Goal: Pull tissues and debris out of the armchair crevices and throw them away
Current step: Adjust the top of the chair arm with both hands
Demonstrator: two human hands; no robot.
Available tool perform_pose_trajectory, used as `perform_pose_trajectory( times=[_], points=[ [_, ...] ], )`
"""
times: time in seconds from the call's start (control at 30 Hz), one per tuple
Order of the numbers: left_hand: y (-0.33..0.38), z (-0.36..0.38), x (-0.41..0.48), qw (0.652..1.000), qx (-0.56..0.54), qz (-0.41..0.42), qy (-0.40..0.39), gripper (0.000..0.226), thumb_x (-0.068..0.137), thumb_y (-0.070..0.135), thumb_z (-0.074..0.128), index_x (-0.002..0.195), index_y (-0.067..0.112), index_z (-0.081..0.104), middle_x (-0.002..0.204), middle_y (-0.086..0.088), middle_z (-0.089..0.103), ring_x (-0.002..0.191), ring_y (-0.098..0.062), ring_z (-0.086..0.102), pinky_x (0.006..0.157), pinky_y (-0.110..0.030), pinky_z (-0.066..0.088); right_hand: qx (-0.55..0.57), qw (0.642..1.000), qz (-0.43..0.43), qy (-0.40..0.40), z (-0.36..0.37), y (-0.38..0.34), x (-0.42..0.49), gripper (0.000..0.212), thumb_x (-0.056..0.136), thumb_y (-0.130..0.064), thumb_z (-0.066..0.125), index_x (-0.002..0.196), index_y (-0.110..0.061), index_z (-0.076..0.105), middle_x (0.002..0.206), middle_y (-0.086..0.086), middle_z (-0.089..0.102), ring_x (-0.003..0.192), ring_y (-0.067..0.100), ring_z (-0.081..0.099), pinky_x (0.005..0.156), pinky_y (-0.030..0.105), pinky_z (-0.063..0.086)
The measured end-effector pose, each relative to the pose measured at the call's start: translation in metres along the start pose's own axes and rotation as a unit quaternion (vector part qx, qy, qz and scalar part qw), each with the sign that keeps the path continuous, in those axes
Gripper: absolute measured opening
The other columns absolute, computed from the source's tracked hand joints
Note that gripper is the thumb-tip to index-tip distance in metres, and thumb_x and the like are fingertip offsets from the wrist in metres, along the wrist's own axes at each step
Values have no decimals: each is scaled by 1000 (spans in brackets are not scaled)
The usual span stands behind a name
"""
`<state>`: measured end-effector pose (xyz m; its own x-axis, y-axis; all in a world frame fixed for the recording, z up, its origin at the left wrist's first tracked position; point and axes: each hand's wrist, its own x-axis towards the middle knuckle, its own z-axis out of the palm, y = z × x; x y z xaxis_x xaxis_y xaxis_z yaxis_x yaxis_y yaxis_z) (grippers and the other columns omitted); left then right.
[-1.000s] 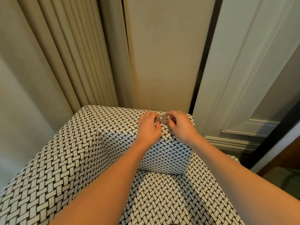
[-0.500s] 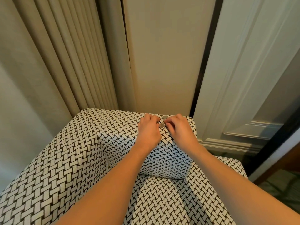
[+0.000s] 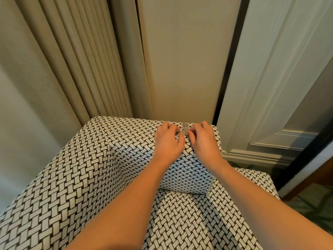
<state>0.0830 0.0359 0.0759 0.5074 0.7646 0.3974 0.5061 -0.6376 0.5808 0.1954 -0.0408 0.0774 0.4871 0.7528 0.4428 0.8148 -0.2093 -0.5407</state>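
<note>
The armchair point(image 3: 86, 177) is covered in black-and-white basket-weave fabric. On top of its backrest point(image 3: 133, 127), near the right corner, a few small silvery discs point(image 3: 185, 128) lie flat in a row.

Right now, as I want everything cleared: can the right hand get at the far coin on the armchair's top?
Probably yes: the right hand sits beside the far coin; nothing covers it.

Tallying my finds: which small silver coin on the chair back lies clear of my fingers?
The small round silver coin farthest back, by the wall; the closest coin touches fingertips of the left hand and right hand.
</note>
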Motion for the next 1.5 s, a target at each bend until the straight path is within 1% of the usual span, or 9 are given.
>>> perform_pose_trajectory(
  times=[0.17, 0.3, 0.4, 0.53, 0.8, 0.93, 1.1, 1.33, 1.5],
  points=[
    [2, 4, -4, 998, 57, 13, 16, 29, 98, 31, 47, 123, 23, 60, 111, 3, 50, 106, -16, 42, 100, -39, 39, 32, 999, 18, 6, -3, -1, 8, 15, 103, -18, 50, 113, -13, 61, 113, 1, 55, 108, 18, 50, 93, 30, 45],
    [-2, 5, -6, 996, 72, 57, 5, 33, 100, 34, 41, 125, 32, 62, 113, 8, 51, 105, -14, 39, 94, -35, 37, 7, 995, -39, -87, -7, 4, 26, 43, 102, -6, 44, 141, -19, 57, 146, -4, 52, 134, 20, 34, 107, 22, 21],
    [-5, 6, -3, 996, 67, 51, -4, 32, 100, 40, 42, 122, 29, 64, 113, 9, 52, 107, -14, 39, 96, -35, 36, -2, 987, -60, -151, -9, 11, 32, 40, 102, -5, 46, 130, -24, 67, 136, -10, 62, 126, 20, 41, 103, 26, 27],
    [-3, 6, -2, 999, 31, 32, 10, 24, 100, 40, 49, 111, 26, 65, 106, 11, 54, 104, -13, 42, 97, -34, 36, -13, 990, -67, -126, -16, 16, 32, 36, 99, -1, 50, 121, -17, 73, 127, -4, 68, 126, 20, 50, 104, 23, 31],
    [1, 3, 0, 999, -31, -16, 28, 9, 96, 23, 56, 98, 20, 64, 99, 10, 59, 100, -11, 48, 96, -34, 45, -59, 987, -43, -145, -32, 16, 28, 34, 102, -6, 48, 126, -16, 70, 122, 4, 58, 119, 23, 43, 103, 35, 39],
    [3, 0, -1, 998, -44, -26, 25, 6, 96, 18, 58, 96, 19, 64, 96, 9, 60, 99, -11, 49, 91, -31, 48, -54, 988, -21, -141, -41, 24, 24, 33, 103, -6, 48, 124, -16, 70, 116, 2, 54, 115, 22, 43, 96, 33, 40],
    [5, -11, 4, 999, 11, -33, -2, 10, 99, 18, 62, 91, 14, 66, 97, 5, 57, 100, -16, 51, 90, -32, 49, -57, 978, -31, -197, -53, 27, 25, 32, 102, -7, 50, 128, -17, 67, 117, 0, 50, 113, 19, 47, 98, 30, 43],
    [11, -11, 4, 989, 147, 22, -10, 14, 99, 10, 60, 112, 10, 64, 113, -6, 64, 108, -23, 54, 93, -36, 51, -112, 968, -58, -217, -58, 24, 29, 27, 101, -11, 56, 125, -14, 68, 114, -2, 56, 108, 18, 51, 95, 34, 46],
    [9, -13, 8, 992, 128, 5, -14, 20, 101, 18, 58, 120, 11, 59, 119, -7, 62, 114, -24, 52, 101, -37, 47, -147, 960, -82, -222, -56, 18, 26, 34, 103, -12, 51, 136, -19, 55, 125, 2, 52, 115, 22, 45, 98, 37, 43]
  ],
)
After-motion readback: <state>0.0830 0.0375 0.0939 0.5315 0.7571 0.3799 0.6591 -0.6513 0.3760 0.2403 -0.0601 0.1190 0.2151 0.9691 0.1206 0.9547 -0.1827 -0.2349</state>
